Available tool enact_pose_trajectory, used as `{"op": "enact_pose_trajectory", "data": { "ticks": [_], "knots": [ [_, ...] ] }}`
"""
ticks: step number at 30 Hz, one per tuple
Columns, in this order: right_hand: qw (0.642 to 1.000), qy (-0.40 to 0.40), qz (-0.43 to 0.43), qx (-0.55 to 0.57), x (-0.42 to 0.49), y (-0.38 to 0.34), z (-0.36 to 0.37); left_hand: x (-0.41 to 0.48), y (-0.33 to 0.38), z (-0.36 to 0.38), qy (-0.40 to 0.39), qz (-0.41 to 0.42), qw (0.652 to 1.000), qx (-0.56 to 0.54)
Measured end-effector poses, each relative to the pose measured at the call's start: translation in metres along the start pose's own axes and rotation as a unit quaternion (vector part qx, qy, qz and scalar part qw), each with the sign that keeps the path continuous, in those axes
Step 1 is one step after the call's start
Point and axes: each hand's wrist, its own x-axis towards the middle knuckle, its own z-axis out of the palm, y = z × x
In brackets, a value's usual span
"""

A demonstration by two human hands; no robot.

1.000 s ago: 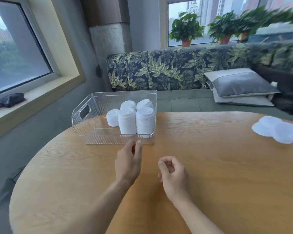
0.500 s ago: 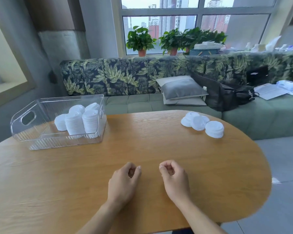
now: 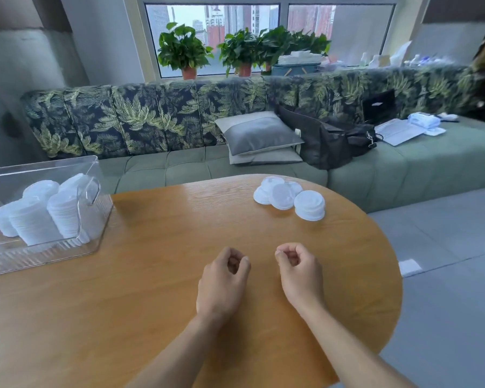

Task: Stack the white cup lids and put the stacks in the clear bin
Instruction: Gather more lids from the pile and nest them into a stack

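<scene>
**Two curled hands, lids up ahead**

The left hand and right hand are side by side over the wooden table. Their fingers are curled in and hold nothing. The loose white cup lids lie farther off, ahead of the right hand, touching a short stack. Only table top lies between. The clear bin sits far left with tall lid stacks inside. Behind are a green sofa, grey pillows and a black bag.
</scene>
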Motion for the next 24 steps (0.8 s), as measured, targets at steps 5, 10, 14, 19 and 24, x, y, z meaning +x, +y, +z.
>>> {"op": "enact_pose_trajectory", "data": {
  "ticks": [5, 10, 14, 19, 24],
  "knots": [
    [0.998, 0.060, 0.006, -0.009, 0.045, 0.006, -0.009, 0.033, 0.012, 0.041, 0.007, 0.037, 0.999, 0.013],
    [0.989, 0.124, -0.007, -0.078, 0.091, 0.014, -0.009, 0.078, 0.021, 0.077, -0.011, 0.076, 0.996, 0.054],
    [0.977, 0.176, -0.007, -0.124, 0.118, 0.019, -0.004, 0.117, 0.030, 0.101, -0.014, 0.047, 0.998, 0.027],
    [0.965, 0.193, -0.008, -0.180, 0.146, 0.023, -0.001, 0.159, 0.036, 0.123, 0.027, -0.010, 1.000, 0.006],
    [0.958, 0.169, 0.015, -0.231, 0.164, 0.029, 0.002, 0.183, 0.036, 0.133, 0.045, -0.056, 0.997, 0.021]
  ]
}}
